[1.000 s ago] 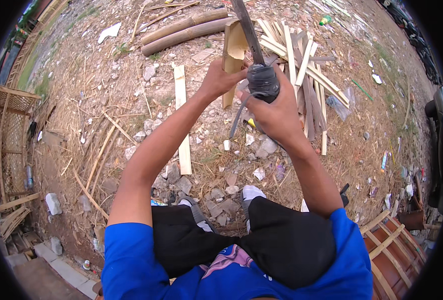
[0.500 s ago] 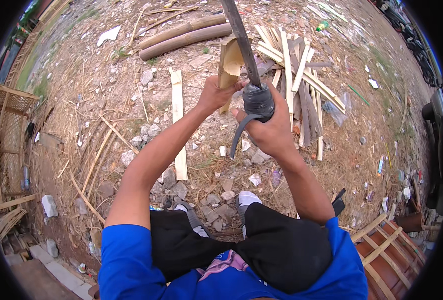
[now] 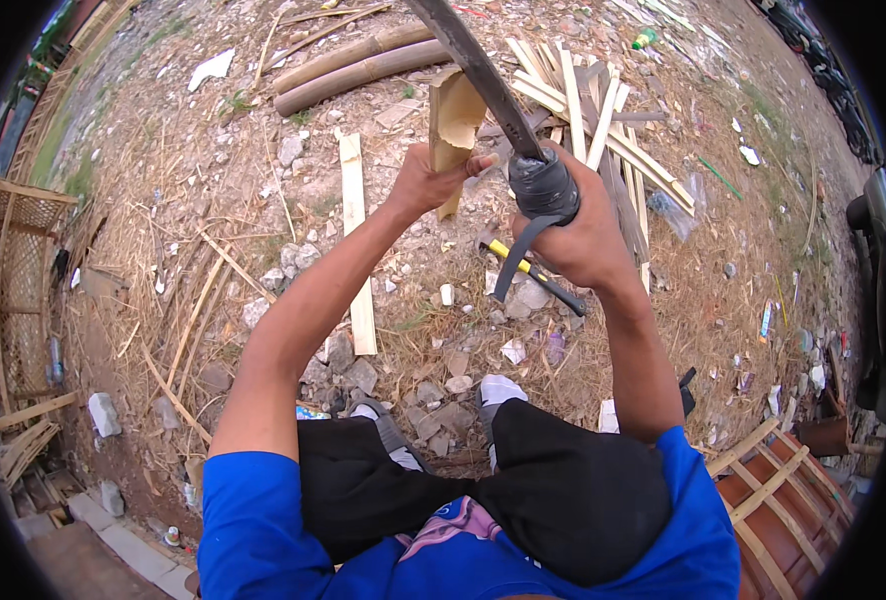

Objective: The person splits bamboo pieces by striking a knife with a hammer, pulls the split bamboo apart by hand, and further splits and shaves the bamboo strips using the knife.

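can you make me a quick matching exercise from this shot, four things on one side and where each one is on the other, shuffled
Things:
1. long dark blade
2. piece of bamboo
3. hammer with a yellow handle
4. flat wooden slat

Places:
A. upright in the left hand
B. lying on the ground to the left of the left forearm
C. raised in the right hand by a black wrapped grip
D. on the ground below the right hand

Pairs: 1-C, 2-A, 3-D, 4-B
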`<state>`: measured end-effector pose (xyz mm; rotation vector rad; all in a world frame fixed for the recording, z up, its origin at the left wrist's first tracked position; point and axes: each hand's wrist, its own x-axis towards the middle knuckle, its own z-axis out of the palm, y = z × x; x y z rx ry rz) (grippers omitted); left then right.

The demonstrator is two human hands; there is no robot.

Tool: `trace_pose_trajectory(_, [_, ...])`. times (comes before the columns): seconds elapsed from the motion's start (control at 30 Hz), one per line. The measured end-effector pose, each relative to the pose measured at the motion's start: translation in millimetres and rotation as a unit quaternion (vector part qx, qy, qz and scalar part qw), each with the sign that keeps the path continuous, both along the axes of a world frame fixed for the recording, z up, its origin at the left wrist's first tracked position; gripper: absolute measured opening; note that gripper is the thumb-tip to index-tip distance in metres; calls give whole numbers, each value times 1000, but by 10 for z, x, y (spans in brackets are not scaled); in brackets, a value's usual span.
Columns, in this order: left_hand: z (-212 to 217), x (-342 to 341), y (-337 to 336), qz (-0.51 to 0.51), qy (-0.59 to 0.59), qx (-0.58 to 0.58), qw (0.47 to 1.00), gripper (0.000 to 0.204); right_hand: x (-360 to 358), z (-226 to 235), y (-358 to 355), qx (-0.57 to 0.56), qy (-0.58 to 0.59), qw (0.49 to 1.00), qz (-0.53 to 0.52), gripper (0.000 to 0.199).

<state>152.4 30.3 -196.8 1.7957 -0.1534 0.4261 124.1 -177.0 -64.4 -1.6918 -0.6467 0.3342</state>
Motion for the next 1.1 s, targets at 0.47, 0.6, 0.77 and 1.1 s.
trace_pose_trajectory(0.47, [-88, -37, -123, 0, -14, -54, 998, 32, -473, 274, -2, 35, 148, 988, -19, 49])
trace_pose_trajectory(0.6, [-85, -22, -158, -12, -22, -46, 999, 26, -541, 275, -6, 20, 134, 990, -43, 50])
trace_pose_trajectory(0.77, [-36, -28, -191, -8, -2, -57, 998, 22, -503, 257, -57, -8, 120, 991, -65, 49])
trace_pose_trajectory(1.1, [323, -6, 65, -70, 47, 54, 995, 57, -278, 312, -66, -27, 77, 995, -65, 41])
